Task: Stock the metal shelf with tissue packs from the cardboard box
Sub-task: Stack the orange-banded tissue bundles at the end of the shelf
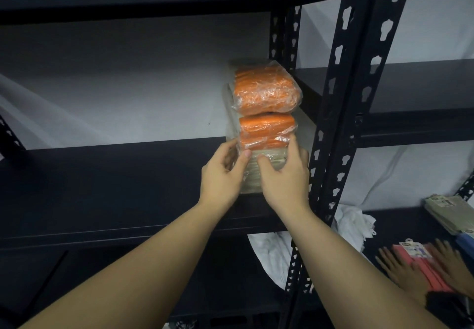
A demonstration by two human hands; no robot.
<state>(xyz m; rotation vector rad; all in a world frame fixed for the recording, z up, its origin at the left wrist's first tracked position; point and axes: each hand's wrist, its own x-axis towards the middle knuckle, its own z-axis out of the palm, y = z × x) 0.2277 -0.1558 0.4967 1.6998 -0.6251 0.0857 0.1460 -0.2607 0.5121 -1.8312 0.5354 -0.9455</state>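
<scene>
Beige tissue pack (252, 172) being gripped by L hand (221, 174) & R hand (286, 177), fingers curled round it, on metal shelf (115, 174) w/ orange packs (266, 92) stacked behind (prob. being squared up against row)

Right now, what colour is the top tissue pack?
Orange, in clear wrap; head view.

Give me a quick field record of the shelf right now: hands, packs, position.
left hand: grips the left side of the pale tissue pack
right hand: grips the same pack's right side
pale tissue pack: on the black metal shelf, at the front of the row
orange tissue packs: stacked behind it, clear-wrapped
position: right end of the shelf, beside the upright post
cardboard box: not in view
</scene>
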